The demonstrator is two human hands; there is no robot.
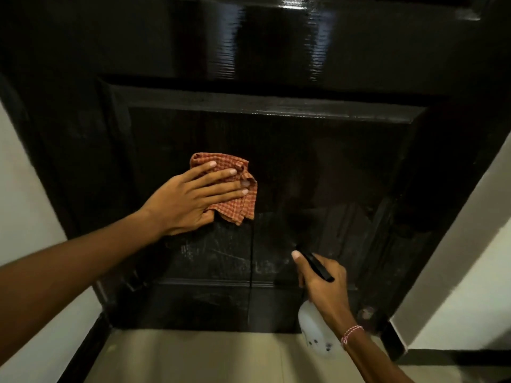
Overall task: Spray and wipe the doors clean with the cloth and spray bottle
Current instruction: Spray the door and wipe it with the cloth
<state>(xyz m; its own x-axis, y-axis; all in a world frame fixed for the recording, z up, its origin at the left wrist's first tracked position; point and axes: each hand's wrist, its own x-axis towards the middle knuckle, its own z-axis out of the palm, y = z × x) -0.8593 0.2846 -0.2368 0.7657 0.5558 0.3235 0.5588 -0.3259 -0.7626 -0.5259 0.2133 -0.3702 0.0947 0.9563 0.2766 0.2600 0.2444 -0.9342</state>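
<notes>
The tall black wooden door point(318, 167) stands in front, between the left white wall point(25, 189) and the right white wall point(470, 286). The pale tiled floor point(207, 357) lies at its foot. The checked orange cloth point(246, 207) lies on the door's sunken panel, left of the middle, under the flat left grip point(188, 200). Lower and to the right, well apart from the cloth, the right grip point(323, 288) holds the white plastic spray bottle point(312, 324) before the door.

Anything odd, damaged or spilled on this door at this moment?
Whitish scuffs or smears mark the glossy black panelled door below the orange checked cloth, and a thin vertical streak runs down from the cloth, possibly dripping spray. Nothing else stands out.
</notes>
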